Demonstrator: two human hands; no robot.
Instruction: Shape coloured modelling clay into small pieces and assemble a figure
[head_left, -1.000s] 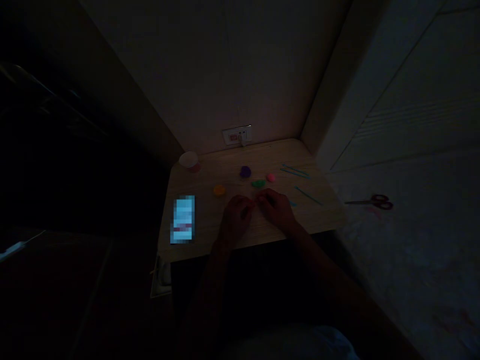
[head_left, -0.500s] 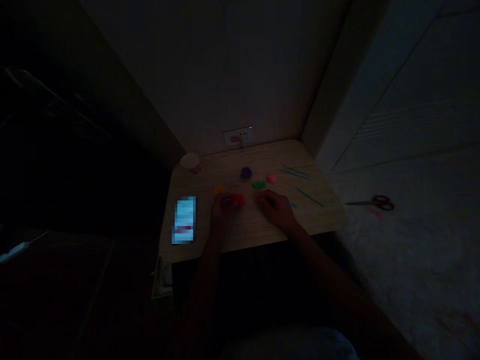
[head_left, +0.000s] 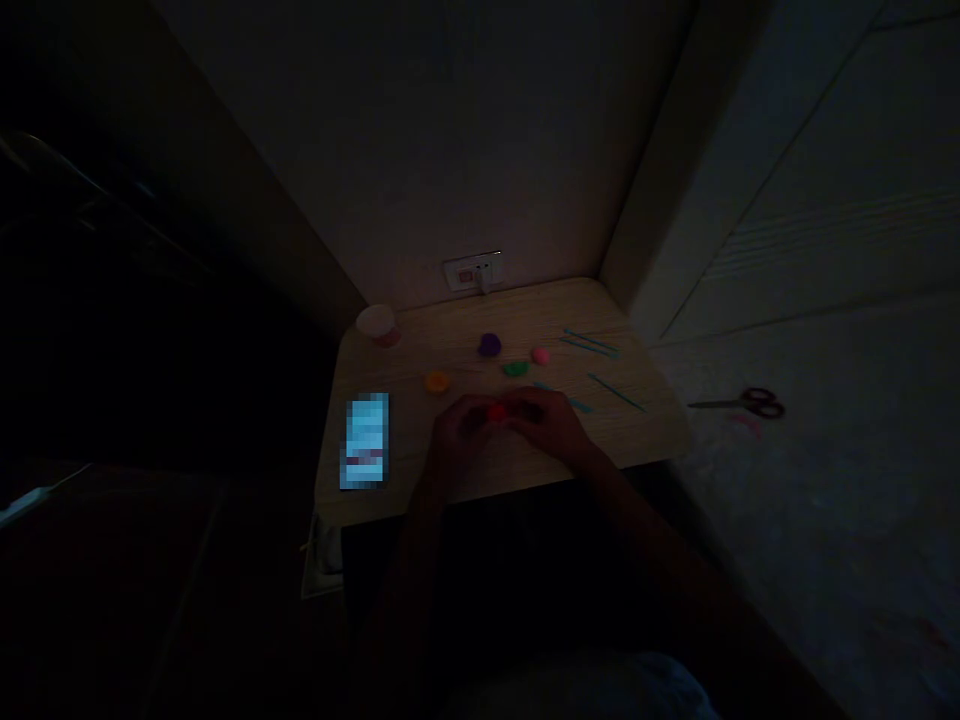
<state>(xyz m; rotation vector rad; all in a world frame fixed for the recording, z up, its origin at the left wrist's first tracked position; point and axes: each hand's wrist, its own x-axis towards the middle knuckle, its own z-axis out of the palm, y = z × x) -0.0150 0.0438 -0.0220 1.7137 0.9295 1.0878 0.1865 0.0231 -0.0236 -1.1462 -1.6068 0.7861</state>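
Your one cam sits on your head, looking fwd & steeply down over your bare hands (head_left: pixel 499 415) at the pale wood-grain table w/ rounded corners (head_left: pixel 405 450). It's far enough back to get the whole tabletop approx. mid-frame, your forearms from below, plus the white rectangular wall socket (head_left: pixel 472 272) beyond.

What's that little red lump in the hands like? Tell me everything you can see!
The red lump is small and bright, and looks soft, like clay. It's pinched between the fingertips of the left hand and the right hand. They're at the near side of the wooden table, closer to the person than the green lump. It's too dark to tell its exact shape, or whether it touches the table.
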